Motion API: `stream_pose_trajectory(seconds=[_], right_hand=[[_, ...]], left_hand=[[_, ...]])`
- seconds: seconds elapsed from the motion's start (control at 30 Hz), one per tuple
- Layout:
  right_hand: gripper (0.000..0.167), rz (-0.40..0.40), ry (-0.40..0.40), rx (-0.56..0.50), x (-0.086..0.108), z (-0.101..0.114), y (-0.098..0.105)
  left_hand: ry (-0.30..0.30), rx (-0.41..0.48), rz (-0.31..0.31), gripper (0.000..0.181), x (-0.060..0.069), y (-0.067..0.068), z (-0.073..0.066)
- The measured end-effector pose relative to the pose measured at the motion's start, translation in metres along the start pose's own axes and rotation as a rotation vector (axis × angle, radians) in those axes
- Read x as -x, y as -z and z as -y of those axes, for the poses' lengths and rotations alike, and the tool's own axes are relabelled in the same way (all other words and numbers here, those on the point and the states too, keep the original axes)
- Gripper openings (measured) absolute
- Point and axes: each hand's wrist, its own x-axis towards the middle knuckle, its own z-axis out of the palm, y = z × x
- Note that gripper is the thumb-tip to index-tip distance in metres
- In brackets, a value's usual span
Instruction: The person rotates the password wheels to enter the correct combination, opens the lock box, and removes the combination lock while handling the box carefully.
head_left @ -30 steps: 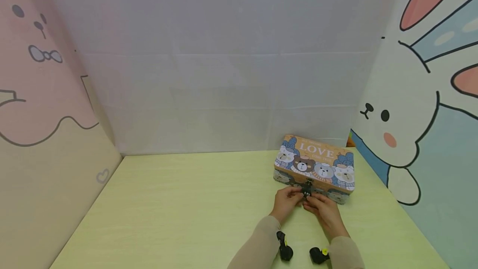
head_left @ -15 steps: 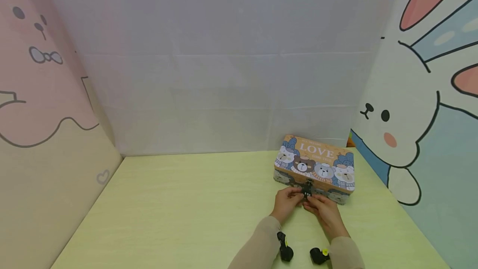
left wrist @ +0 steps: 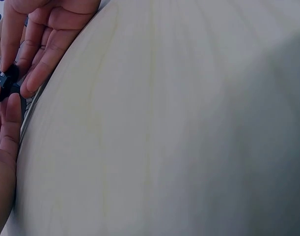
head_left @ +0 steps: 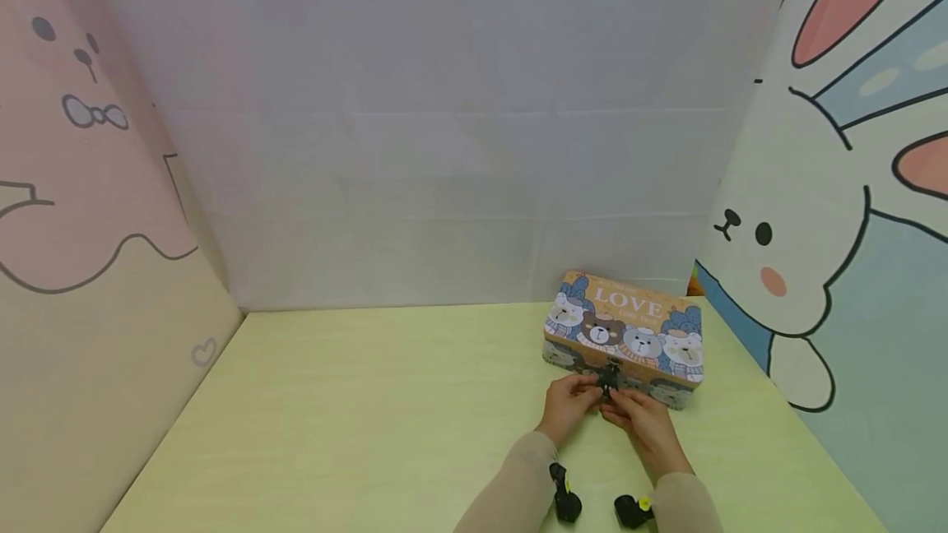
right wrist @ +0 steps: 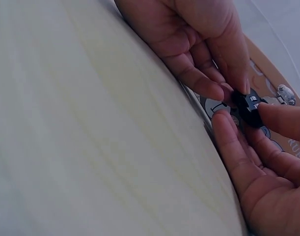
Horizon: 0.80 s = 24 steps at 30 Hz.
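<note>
The tin box [head_left: 629,323], printed with bears and the word LOVE, rests at the right rear of the table. At its front latch is a small black piece [head_left: 609,378], seen closer as a dark block [right wrist: 248,107] in the right wrist view. My left hand [head_left: 566,408] pinches its left side with thumb and fingertips. From the right, my right hand [head_left: 650,426] pinches it too. A metal clasp [right wrist: 286,95] shows beside the piece. In the left wrist view the black piece [left wrist: 6,77] is partly covered by fingers.
Two black devices with yellow marks lie near the front edge, one [head_left: 567,505] beside the left sleeve and one [head_left: 631,511] by the right sleeve. A pale cloth wall [head_left: 444,146] stands behind the table [head_left: 355,418]; a rabbit-printed panel [head_left: 852,270] stands at right.
The head view has shifted slightly, so the scene sits a little lower. Both hands keep their hold on the black piece, with no clear movement relative to the box.
</note>
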Motion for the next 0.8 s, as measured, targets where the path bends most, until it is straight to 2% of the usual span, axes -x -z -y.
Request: stream_pose_trajectory(seconds=[0.33, 0.57, 0.8], right_hand=[[0.027, 0.01, -0.011, -0.024, 0.0, -0.0003, 0.0015], [0.05, 0.029, -0.009, -0.023, -0.0017, -0.0013, 0.0027], [0.049, 0.018, -0.013, -0.01, -0.0021, -0.0018, 0.0027]], left_hand=[[0.015, -0.002, 0.001, 0.02, -0.0005, -0.0005, 0.0023], [0.031, 0.028, 0.015, 0.022, -0.0012, 0.0004, 0.0027], [0.03, 0.034, 0.015, 0.021, -0.0027, 0.0002, 0.0057]])
